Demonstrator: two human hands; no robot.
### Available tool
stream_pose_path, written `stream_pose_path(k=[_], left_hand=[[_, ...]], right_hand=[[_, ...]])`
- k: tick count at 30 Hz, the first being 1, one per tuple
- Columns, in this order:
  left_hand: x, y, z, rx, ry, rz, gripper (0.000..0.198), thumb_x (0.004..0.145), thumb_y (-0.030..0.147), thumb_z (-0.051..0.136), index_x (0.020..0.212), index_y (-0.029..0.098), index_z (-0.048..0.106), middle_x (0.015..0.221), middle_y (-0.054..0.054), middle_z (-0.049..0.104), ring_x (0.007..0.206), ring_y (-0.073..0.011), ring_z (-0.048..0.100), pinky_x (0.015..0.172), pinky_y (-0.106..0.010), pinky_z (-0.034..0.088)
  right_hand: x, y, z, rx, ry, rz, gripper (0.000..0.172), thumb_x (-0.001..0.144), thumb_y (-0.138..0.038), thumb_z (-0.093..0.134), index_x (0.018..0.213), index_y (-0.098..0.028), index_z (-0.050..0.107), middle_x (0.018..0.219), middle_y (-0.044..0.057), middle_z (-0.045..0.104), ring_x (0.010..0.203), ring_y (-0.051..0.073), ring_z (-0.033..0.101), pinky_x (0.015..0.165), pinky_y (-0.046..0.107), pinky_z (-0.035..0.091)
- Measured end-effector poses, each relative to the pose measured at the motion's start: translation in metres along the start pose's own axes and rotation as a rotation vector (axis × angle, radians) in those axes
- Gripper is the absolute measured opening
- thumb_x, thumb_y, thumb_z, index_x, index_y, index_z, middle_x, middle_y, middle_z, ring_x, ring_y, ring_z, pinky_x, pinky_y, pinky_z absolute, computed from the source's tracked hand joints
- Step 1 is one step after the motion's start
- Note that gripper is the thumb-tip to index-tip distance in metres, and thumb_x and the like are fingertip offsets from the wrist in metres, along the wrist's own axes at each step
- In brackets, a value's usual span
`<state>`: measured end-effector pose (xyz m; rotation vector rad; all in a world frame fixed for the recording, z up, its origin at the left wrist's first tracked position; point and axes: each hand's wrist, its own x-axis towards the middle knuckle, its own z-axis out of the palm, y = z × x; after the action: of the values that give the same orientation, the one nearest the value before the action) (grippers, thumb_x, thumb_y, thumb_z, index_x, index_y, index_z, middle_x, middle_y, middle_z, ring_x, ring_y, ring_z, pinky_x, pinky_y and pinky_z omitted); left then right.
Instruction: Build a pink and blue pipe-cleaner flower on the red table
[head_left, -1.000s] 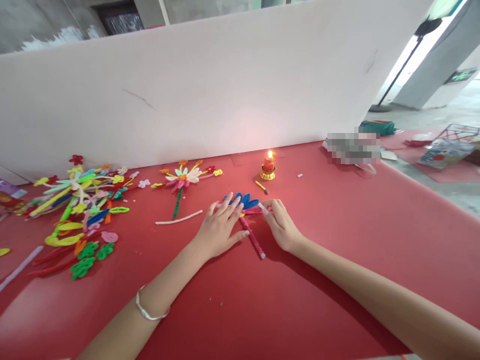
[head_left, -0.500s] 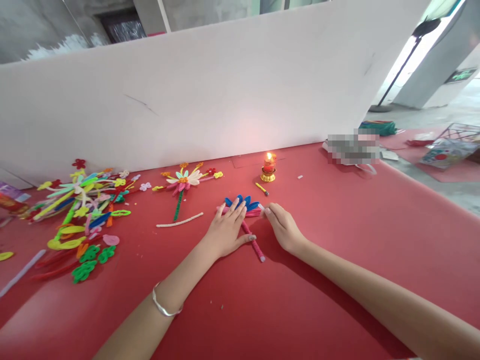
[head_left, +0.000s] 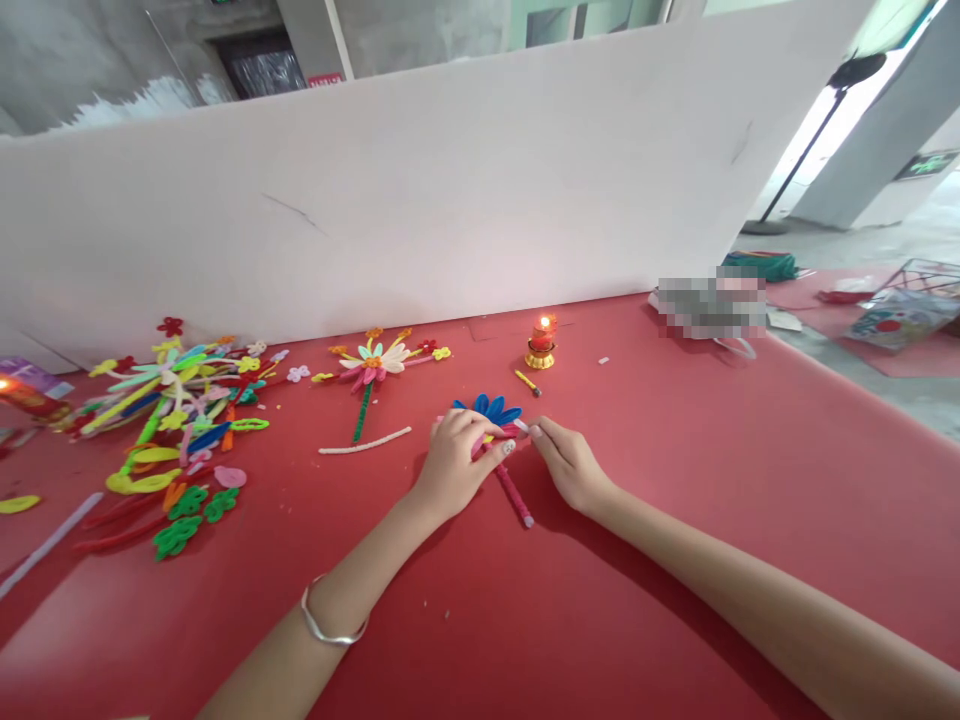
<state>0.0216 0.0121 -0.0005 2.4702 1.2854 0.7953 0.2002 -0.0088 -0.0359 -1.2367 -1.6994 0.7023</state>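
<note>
Now: left hand [head_left: 454, 458] grip closed on blue flower [head_left: 491, 408]; right hand [head_left: 570, 463] pinching it.

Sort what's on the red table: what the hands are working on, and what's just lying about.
In hand: blue flower with its pink stem, gripped by the left hand and pinched by the right hand.

Lying about: candle, lit; yellow stick; white flower; white pipe cleaner; pile of coloured pieces at the left.

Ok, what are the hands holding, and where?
The blue pipe-cleaner flower: left hand curls over its head at the top of the pink stem, right hand pinches the head's right edge.
</note>
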Motion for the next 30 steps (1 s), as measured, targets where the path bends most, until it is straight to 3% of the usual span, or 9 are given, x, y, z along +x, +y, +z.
stream_pose_path(k=[7, 16, 19, 23, 27, 30], left_hand=[[-0.002, -0.002, 0.007, -0.131, 0.051, -0.057, 0.011, 0.084, 0.021, 0.055, 0.082, 0.019, 0.065, 0.086, -0.002, 0.061, 0.091, -0.0158, 0.052, 0.088, -0.032, 0.041], [-0.019, -0.025, -0.012, -0.123, 0.091, -0.123, 0.014, 0.085, 0.024, 0.051, 0.082, 0.02, 0.063, 0.086, -0.002, 0.062, 0.09, -0.0159, 0.053, 0.084, -0.031, 0.042], [-0.02, -0.041, -0.028, -0.062, 0.1, -0.166, 0.014, 0.084, 0.026, 0.049, 0.081, 0.019, 0.062, 0.087, -0.002, 0.061, 0.091, -0.0166, 0.054, 0.083, -0.03, 0.042], [-0.022, -0.079, -0.062, 0.147, 0.129, -0.236, 0.014, 0.082, 0.025, 0.05, 0.083, 0.019, 0.062, 0.091, -0.003, 0.062, 0.094, -0.0188, 0.054, 0.088, -0.033, 0.04], [-0.034, -0.12, -0.1, 0.44, 0.213, -0.434, 0.018, 0.081, 0.028, 0.049, 0.088, 0.018, 0.063, 0.096, -0.006, 0.062, 0.097, -0.0224, 0.054, 0.089, -0.035, 0.04], [-0.046, -0.139, -0.122, 0.629, 0.196, -0.591, 0.023, 0.082, 0.031, 0.046, 0.092, 0.019, 0.063, 0.099, -0.01, 0.061, 0.101, -0.0277, 0.053, 0.087, -0.04, 0.041]], right_hand=[[0.001, -0.003, -0.001, -0.013, -0.037, -0.016, 0.036, 0.091, -0.042, 0.032, 0.085, -0.019, 0.058, 0.071, 0.001, 0.057, 0.064, 0.014, 0.05, 0.062, 0.025, 0.04], [0.001, 0.003, 0.001, -0.011, -0.089, 0.024, 0.037, 0.09, -0.045, 0.034, 0.099, -0.018, 0.057, 0.064, -0.001, 0.052, 0.058, 0.012, 0.046, 0.055, 0.023, 0.036], [0.0, 0.003, 0.002, 0.011, -0.073, 0.079, 0.03, 0.089, -0.046, 0.036, 0.098, -0.021, 0.049, 0.056, -0.005, 0.045, 0.052, 0.011, 0.041, 0.053, 0.023, 0.034], [0.0, 0.004, 0.002, 0.022, -0.081, 0.076, 0.024, 0.09, -0.044, 0.035, 0.088, -0.022, 0.046, 0.061, -0.004, 0.051, 0.057, 0.012, 0.047, 0.057, 0.023, 0.037], [0.001, 0.005, 0.001, -0.023, -0.063, 0.025, 0.03, 0.091, -0.042, 0.03, 0.078, -0.021, 0.047, 0.065, -0.002, 0.052, 0.059, 0.012, 0.046, 0.059, 0.024, 0.037], [0.001, 0.006, 0.0, -0.035, -0.059, 0.023, 0.034, 0.091, -0.043, 0.028, 0.075, -0.02, 0.047, 0.064, -0.002, 0.048, 0.058, 0.011, 0.043, 0.058, 0.024, 0.036]])
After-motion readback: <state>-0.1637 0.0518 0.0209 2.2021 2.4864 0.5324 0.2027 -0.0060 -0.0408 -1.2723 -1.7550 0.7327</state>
